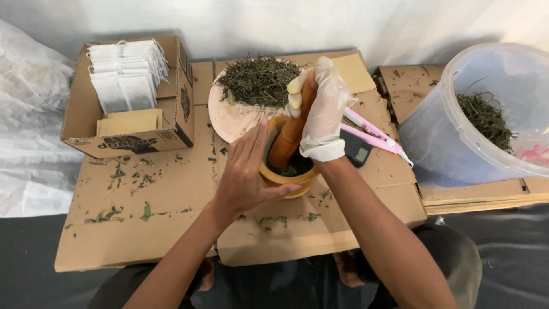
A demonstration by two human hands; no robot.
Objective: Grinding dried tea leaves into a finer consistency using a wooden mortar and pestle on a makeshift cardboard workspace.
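A wooden mortar [303, 178] stands on flattened cardboard in front of me, with dark green crushed herb inside. My right hand [323, 112], in a thin white glove, grips a wooden pestle [290, 135] that leans into the bowl. My bare left hand [246, 171] rests flat against the mortar's left rim, fingers together, steadying it. Just behind the mortar lies a round pinkish plate [231, 117] heaped with dried green herb [260, 79].
A cardboard box [80, 123] with white filter bags and tan envelopes sits at the back left. A pink tool [372, 131] and a small dark scale [357, 150] lie right of the mortar. A translucent bucket [452, 143] holding herb lies tilted at right. Leaf bits litter the cardboard [171, 183].
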